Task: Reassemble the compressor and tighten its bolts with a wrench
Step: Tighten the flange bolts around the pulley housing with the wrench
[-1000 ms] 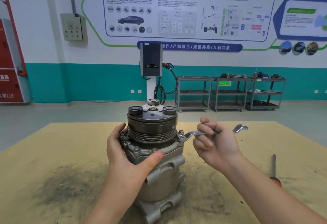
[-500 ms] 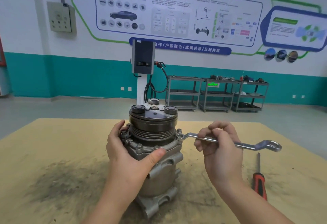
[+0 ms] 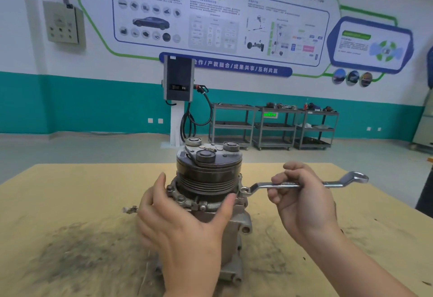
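Note:
The compressor stands upright on the cardboard-covered table, its dark grooved pulley on top and cast metal body below. My left hand wraps round its flange from the front, thumb at the right, fingers at the left. A silver ring wrench lies level, its near ring set on a bolt at the flange's right side. My right hand grips the wrench's shaft near the middle, and the far ring sticks out to the right.
A small metal part lies on the table left of the compressor. Dark grime stains the cardboard at front left. Behind the table are a charging post and grey shelf carts against the teal wall.
The wrench has swung from pointing far right to level right, then a little away from me. My left hand has shifted round the flange. The view has moved; the screwdriver is out of frame.

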`<state>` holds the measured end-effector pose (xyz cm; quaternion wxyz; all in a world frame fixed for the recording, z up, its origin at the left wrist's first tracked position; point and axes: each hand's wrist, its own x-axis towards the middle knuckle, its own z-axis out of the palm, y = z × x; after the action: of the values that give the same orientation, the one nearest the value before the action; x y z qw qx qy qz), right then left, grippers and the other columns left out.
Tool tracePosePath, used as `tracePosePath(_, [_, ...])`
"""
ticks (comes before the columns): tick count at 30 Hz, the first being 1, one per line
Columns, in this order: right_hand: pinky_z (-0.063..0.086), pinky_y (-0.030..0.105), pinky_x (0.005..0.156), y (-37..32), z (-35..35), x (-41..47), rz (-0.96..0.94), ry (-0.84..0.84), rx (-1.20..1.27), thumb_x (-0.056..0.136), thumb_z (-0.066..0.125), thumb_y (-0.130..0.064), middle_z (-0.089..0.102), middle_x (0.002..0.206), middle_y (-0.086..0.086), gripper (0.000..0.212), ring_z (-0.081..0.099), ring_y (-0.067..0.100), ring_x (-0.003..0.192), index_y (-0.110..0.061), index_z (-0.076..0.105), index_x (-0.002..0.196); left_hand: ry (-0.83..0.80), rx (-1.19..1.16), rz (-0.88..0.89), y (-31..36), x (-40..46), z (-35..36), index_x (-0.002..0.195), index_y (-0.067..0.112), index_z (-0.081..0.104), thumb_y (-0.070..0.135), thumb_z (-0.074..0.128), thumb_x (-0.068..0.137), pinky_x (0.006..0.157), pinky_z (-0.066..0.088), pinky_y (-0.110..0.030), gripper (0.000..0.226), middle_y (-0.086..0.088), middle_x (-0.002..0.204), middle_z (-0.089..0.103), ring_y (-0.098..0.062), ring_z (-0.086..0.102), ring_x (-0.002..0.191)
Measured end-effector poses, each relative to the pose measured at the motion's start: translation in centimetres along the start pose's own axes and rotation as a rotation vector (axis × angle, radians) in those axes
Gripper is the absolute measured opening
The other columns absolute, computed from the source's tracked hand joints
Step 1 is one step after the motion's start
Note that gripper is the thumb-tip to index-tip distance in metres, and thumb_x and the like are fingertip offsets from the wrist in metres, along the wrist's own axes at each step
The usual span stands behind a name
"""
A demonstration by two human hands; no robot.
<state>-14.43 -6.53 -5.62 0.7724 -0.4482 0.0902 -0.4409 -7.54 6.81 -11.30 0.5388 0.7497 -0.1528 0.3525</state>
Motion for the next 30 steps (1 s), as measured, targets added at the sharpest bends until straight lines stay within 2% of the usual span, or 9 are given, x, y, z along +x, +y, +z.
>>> tracePosePath(2, [0.039,0.025,0.037,0.0,-0.1,0.5,0.003,0.012,-0.005,0.091,0.033,0.003,0.054,0.049,0.009,0.019,0.049,0.019,0.037,-0.007,0.049,0.087,-0.133,-0.071,-0.079,-1.0,1.3,-0.5,0.144,0.002,0.032,0.081,0.062,0.059,0.105,0.031,-0.057,0.12,-0.023,0.14,0.04,-0.037,0.036,0.13])
tracePosePath(4, [0.036,0.023,0.036,-0.1,-0.1,1.1,0.027,0.012,-0.002,0.092,0.033,0.001,0.052,0.049,0.008,0.018,0.046,0.019,0.037,-0.007,0.049,0.087,-0.277,-0.179,-0.131,-1.7,2.4,-1.0,0.148,0.016,0.03,0.083,0.058,0.05,0.109,0.034,-0.042,0.122,-0.004,0.145,0.037,-0.024,0.038,0.134])
tracePosePath(5, [0.034,0.023,0.035,-0.1,0.0,1.4,0.043,0.005,0.002,0.093,0.033,0.0,0.051,0.049,0.007,0.018,0.044,0.019,0.036,-0.007,0.049,0.088,-0.299,-0.209,-0.117,-2.0,2.7,-1.1,0.143,0.026,0.036,0.085,0.057,0.049,0.104,0.037,-0.032,0.113,0.008,0.138,0.043,-0.015,0.043,0.127])
tracePosePath(7, [0.033,0.021,0.036,-0.1,0.2,1.8,0.064,-0.015,0.02,0.094,0.034,-0.004,0.048,0.048,0.007,0.017,0.041,0.019,0.037,-0.008,0.05,0.09,-0.309,-0.234,-0.044,-2.5,2.9,-1.1,0.115,0.051,0.047,0.091,0.055,0.054,0.082,0.039,-0.014,0.074,0.032,0.113,0.051,0.003,0.052,0.103])
tracePosePath(8, [0.033,0.02,0.036,0.0,0.3,1.9,0.068,-0.025,0.029,0.094,0.034,-0.005,0.047,0.048,0.007,0.017,0.04,0.019,0.037,-0.008,0.05,0.091,-0.308,-0.233,-0.028,-2.4,2.9,-1.1,0.103,0.054,0.046,0.092,0.054,0.056,0.073,0.035,-0.009,0.061,0.036,0.103,0.053,0.007,0.053,0.094])
tracePosePath(11, [0.033,0.02,0.035,0.6,0.4,2.2,0.093,-0.052,0.032,0.094,0.033,-0.004,0.047,0.048,0.008,0.018,0.039,0.019,0.037,-0.007,0.05,0.091,-0.288,-0.231,-0.053,-2.2,2.8,-1.2,0.104,0.051,0.046,0.09,0.05,0.057,0.065,0.032,-0.008,0.061,0.035,0.097,0.054,0.013,0.051,0.087])
tracePosePath(17, [0.032,0.021,0.034,1.2,0.3,2.3,0.175,-0.057,0.056,0.092,0.032,-0.002,0.047,0.049,0.007,0.019,0.038,0.018,0.035,-0.007,0.049,0.088,-0.269,-0.229,-0.051,-2.0,2.7,-1.3,0.107,0.047,0.045,0.085,0.049,0.055,0.066,0.032,-0.008,0.065,0.03,0.098,0.057,0.0,0.052,0.089])
tracePosePath(22, [0.033,0.02,0.037,2.3,-0.4,0.1,-0.004,0.038,0.113,0.093,0.03,0.0,0.05,0.05,0.008,0.025,0.04,0.02,0.035,-0.009,0.049,0.08,-0.262,-0.234,-0.056,-1.8,2.7,-1.5,0.106,0.046,0.046,0.085,0.047,0.054,0.063,0.032,-0.006,0.065,0.032,0.094,0.054,0.003,0.05,0.084])
tracePosePath(30, [0.042,0.025,0.04,3.2,1.3,-5.4,-0.393,0.074,-0.113,0.096,0.029,0.011,0.06,0.058,0.01,0.026,0.054,0.026,0.041,-0.007,0.045,0.086,-0.27,-0.202,-0.047,-1.9,2.8,-1.4,0.115,0.036,0.054,0.085,0.047,0.055,0.064,0.031,-0.007,0.078,0.023,0.101,0.059,-0.003,0.053,0.089])
